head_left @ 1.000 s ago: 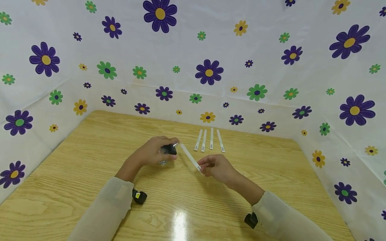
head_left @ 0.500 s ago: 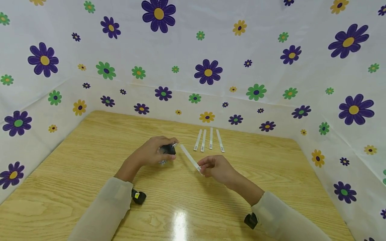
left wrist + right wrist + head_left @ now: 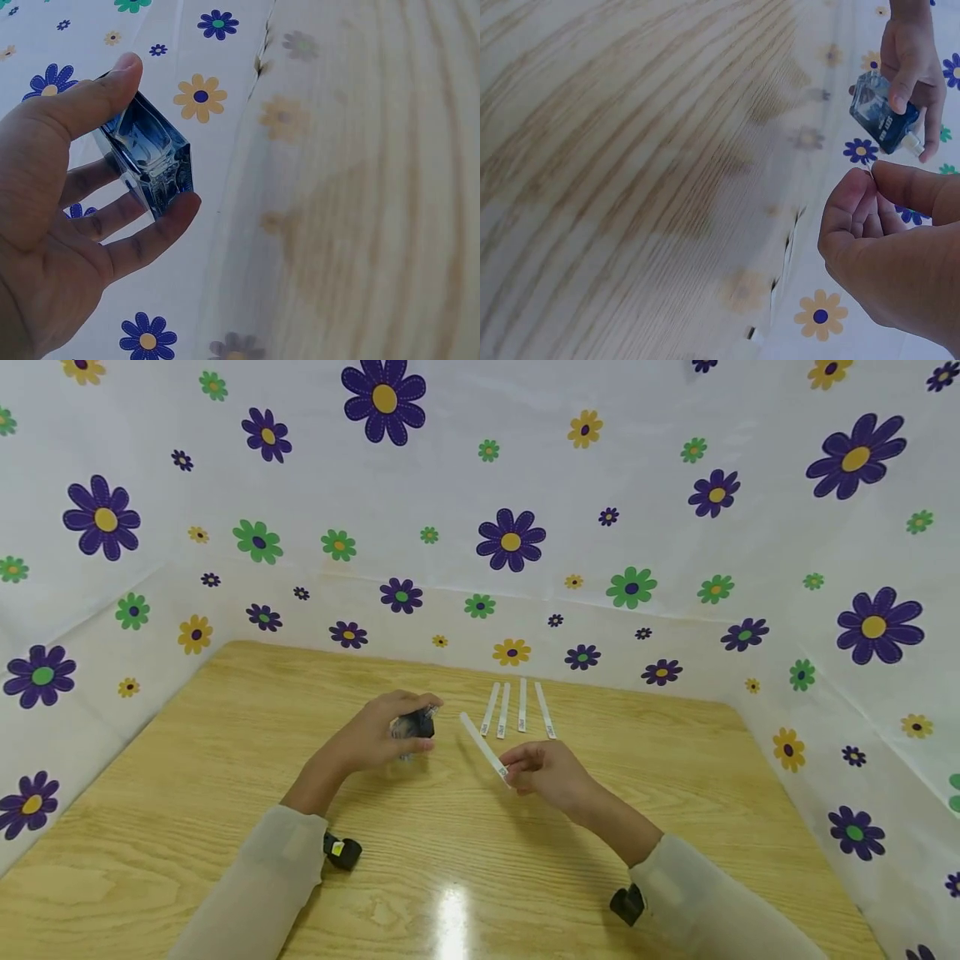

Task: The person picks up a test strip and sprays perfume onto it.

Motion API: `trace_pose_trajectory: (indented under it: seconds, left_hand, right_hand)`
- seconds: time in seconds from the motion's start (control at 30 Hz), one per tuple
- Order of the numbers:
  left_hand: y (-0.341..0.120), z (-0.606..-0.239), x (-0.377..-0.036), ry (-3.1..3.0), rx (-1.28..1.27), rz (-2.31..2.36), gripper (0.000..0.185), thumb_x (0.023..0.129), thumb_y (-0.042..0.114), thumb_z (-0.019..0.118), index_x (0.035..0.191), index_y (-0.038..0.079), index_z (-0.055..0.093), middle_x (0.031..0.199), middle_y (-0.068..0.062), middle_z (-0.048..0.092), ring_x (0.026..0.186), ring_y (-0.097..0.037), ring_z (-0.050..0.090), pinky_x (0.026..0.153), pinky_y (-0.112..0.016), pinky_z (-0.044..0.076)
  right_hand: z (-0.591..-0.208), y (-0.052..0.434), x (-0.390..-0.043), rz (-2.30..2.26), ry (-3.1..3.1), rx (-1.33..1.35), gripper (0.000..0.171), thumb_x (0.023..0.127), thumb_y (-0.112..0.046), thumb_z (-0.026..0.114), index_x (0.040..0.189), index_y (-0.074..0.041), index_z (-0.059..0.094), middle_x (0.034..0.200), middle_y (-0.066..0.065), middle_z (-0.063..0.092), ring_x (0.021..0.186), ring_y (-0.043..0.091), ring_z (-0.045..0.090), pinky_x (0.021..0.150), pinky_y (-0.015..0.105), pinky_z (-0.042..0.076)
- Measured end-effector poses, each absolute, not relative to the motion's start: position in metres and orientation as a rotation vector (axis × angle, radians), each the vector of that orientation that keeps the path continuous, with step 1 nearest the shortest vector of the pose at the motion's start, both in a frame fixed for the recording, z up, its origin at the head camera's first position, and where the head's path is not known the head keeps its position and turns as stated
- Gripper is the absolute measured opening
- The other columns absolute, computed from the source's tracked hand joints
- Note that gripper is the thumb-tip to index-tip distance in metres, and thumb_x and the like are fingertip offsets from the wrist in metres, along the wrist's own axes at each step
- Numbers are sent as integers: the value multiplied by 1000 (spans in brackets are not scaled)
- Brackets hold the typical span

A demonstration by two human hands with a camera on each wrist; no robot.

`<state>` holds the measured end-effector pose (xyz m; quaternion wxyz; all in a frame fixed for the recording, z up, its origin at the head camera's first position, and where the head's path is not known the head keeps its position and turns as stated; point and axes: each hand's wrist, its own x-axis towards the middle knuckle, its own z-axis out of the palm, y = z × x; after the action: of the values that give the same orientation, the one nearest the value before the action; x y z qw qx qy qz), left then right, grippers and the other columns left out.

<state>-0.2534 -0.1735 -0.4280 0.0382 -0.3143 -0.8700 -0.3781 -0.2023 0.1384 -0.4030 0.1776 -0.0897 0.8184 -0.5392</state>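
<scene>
Dark blue glass bottle (image 3: 154, 161), white paper strips (image 3: 517, 708), light wood-grain table (image 3: 187, 793)

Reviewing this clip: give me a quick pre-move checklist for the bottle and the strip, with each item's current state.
1. Left hand grips the blue glass bottle firmly: ok.
2. Right hand pinches the paper strip at its near end: ok.
3. Strip tip is clear of the bottle nozzle: ok, a gap shows.
4. Four spare strips lie flat, side by side on the table: ok.
5. Strip is wetted: cannot tell.
</scene>
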Motion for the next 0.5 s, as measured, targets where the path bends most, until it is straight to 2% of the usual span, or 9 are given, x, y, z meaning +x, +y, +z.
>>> trace_pose_trajectory:
  seconds: [0.2,0.5]
  left_hand:
    - [-174,-422,-253,-2662,-920,-1207,62,92,36,79,149,27,55,145,-9,55,134,-33,50,108,-59,43]
    - [-170,-422,-266,-2677,-934,-1223,62,92,30,80,148,23,56,146,-10,54,135,-33,50,106,-58,45]
  right_hand:
    - [-400,149,-205,-1553,2328,-236,21,98,3,65,118,7,68,97,13,68,91,19,66,84,38,59]
    - [-399,175,-214,-1603,2362,-158,22,99,3,62,120,7,67,105,15,70,96,22,67,88,42,58]
